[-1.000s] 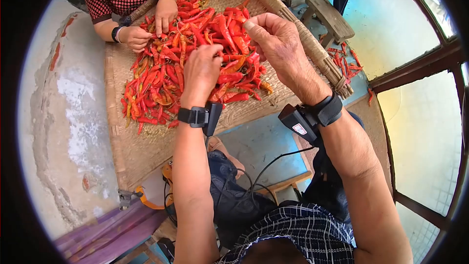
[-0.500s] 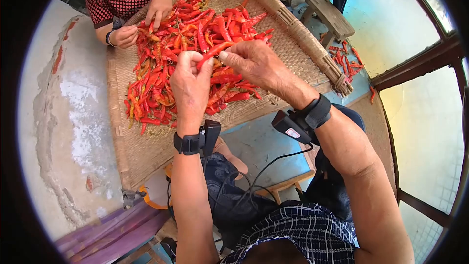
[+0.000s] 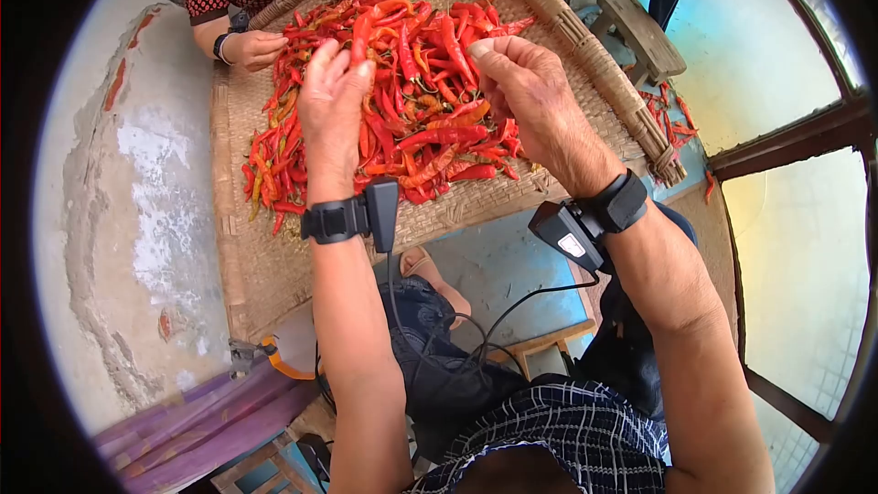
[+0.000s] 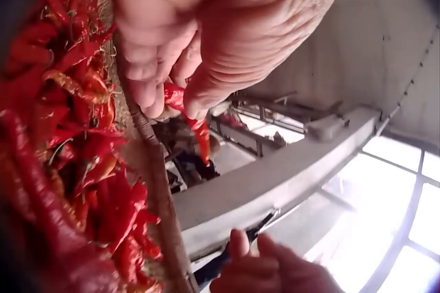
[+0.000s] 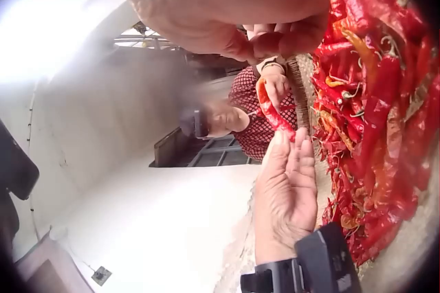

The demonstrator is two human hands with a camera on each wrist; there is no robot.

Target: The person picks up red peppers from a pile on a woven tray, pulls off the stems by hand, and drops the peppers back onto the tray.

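Between the thumb and fingers of my left hand (image 3: 331, 114) is a red chili pepper (image 3: 361, 38), pinched near one end and raised over the pile. In the right wrist view this chili (image 5: 269, 109) points up from the fingertips, slightly bent. My right hand (image 3: 535, 96) hovers over the right side of the pile, fingers loosely curled, with nothing visible in it. A gap shows between its thumb and forefinger tips in the left wrist view. Below both hands spreads a heap of red and orange chilies (image 3: 439, 135) on a woven tray (image 3: 274, 288).
Across the tray another person's hands (image 3: 252, 49) are at the far left of the heap. The tray's thick rim (image 3: 585, 55) runs along the right. Beyond it stand a wooden stool (image 3: 640, 32) and loose chilies (image 3: 672, 119) on the floor. A plastered wall (image 3: 165, 201) borders the left.
Half a second ago both hands met at a chili; now they are apart, the left lifting a chili leftward and up, the right drawn to the right. The other person's hands have separated.
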